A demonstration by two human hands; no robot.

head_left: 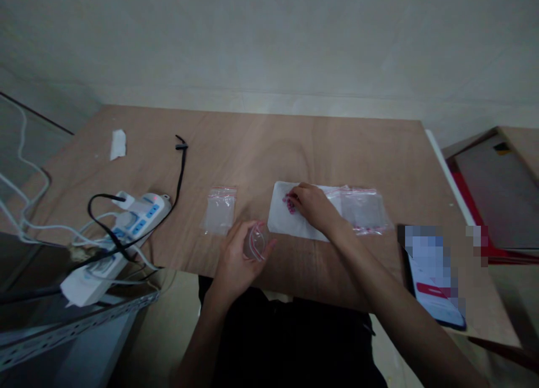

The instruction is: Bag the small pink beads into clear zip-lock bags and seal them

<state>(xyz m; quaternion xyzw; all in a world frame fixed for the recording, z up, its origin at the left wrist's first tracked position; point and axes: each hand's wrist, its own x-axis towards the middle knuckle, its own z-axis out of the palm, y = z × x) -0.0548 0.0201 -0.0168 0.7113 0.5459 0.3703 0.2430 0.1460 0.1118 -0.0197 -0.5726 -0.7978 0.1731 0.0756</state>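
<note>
My left hand [233, 260] holds a small clear zip bag [255, 242] near the table's front edge, fingers curled round it. The bag has a red line along its mouth, which looks spread apart. My right hand [315, 207] reaches over a white sheet [278, 222], its fingertips pinched together at a small pile of pink bead-like pieces [290, 206]. Whether a piece is between those fingertips is hidden. Flat clear zip bags [220, 213] lie to the left of my hands. More clear zip bags [365, 208] lie on the right, overlapping the sheet, with some pink along the lower edge.
A white power strip [145, 214] with tangled cables sits at the table's left edge. A black cable [182, 172] runs across the wood. A white paper scrap [118, 144] lies at the back left. A phone [435, 287] rests at the front right.
</note>
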